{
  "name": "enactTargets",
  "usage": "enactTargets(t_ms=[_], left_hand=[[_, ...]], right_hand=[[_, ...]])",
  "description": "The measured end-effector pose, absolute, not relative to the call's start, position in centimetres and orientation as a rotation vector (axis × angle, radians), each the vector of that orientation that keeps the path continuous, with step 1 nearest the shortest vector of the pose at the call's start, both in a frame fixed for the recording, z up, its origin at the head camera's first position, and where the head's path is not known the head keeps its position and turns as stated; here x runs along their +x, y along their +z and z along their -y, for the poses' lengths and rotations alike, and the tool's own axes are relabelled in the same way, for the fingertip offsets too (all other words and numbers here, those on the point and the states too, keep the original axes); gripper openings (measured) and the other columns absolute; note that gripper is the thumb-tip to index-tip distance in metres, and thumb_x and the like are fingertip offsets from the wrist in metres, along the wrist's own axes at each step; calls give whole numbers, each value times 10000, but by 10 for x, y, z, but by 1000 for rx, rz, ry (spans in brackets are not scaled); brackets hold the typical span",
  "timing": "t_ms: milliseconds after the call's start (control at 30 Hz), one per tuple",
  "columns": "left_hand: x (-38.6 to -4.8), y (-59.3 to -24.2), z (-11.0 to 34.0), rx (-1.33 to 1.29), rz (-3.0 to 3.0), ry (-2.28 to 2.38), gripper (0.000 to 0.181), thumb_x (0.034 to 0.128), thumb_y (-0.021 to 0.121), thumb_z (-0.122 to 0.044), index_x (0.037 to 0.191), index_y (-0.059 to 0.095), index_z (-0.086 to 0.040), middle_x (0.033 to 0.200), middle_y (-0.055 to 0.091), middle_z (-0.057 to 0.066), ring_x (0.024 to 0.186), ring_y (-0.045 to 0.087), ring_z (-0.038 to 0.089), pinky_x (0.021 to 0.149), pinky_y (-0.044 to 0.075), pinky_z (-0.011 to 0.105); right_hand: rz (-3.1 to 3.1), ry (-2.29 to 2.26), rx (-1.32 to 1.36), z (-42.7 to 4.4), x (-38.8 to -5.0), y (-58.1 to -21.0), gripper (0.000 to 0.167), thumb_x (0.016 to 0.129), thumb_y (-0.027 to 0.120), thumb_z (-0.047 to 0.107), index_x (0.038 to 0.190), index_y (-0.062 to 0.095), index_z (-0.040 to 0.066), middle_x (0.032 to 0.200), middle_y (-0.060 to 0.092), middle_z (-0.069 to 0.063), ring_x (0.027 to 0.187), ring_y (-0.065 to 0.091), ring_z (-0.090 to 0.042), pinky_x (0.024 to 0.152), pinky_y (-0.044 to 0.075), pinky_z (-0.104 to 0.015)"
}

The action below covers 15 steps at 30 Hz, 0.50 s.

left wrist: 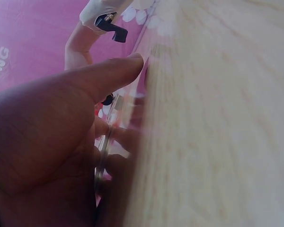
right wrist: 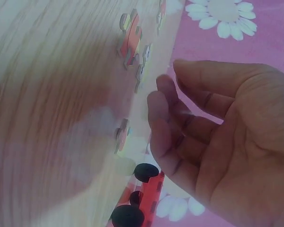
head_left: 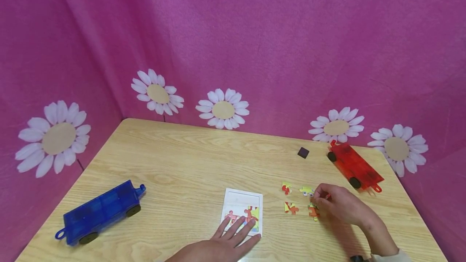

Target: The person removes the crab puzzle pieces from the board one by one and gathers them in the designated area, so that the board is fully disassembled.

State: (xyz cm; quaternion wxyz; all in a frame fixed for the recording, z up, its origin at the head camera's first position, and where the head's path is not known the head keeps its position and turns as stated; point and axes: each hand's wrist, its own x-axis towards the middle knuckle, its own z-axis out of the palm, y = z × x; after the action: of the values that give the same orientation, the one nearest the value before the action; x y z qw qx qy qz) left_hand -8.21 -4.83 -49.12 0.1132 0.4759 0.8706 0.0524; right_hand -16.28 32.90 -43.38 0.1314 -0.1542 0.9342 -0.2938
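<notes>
A white puzzle tray (head_left: 243, 192) lies near the front edge, with joined red and yellow pieces (head_left: 252, 212) in its lower part. My left hand (head_left: 222, 248) rests on it, fingers spread and partly covering the pieces; the left wrist view shows this hand (left wrist: 47, 127) low beside the tabletop. To the right, my right hand (head_left: 344, 204) hovers by loose pieces (head_left: 291, 208), its fingertips close to a red-orange one (head_left: 313, 212). In the right wrist view the hand (right wrist: 217, 132) has loosely bent fingers, thumb apart, nothing visible between them; pieces (right wrist: 130, 40) lie beyond.
A blue wheeled toy car base (head_left: 102, 212) stands at the left. A red one (head_left: 354, 165) is at the back right, near a small dark square (head_left: 303, 153). Pink cloth (head_left: 233, 43) with white flowers hangs behind and beside the wooden table (head_left: 182, 153).
</notes>
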Motion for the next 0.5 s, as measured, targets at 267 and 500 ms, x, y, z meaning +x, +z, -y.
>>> enactTargets(t_ms=[267, 500], left_hand=[[-82, -490, 50, 1388, -2520, 197, 812, 1032, 308, -689, 1662, 188, -191, 1721, 67, 96, 1554, 131, 288, 1186, 197, 560], [-84, -487, 50, 1316, -2432, 281, 834, 1019, 329, -704, 1671, 141, -219, 1729, -2, 55, 1567, 49, 268, 1205, 112, 568]], right_hand=[[-2677, -953, -481, -306, -159, -430, 65, 984, 699, 102, 945, 648, 105, 834, 626, -5, 730, 579, -158, 600, 489, -272], [-2616, -1009, -733, -255, -159, -433, 31, 994, 690, 99, 998, 709, 123, 850, 649, 44, 754, 593, -87, 619, 521, -268]])
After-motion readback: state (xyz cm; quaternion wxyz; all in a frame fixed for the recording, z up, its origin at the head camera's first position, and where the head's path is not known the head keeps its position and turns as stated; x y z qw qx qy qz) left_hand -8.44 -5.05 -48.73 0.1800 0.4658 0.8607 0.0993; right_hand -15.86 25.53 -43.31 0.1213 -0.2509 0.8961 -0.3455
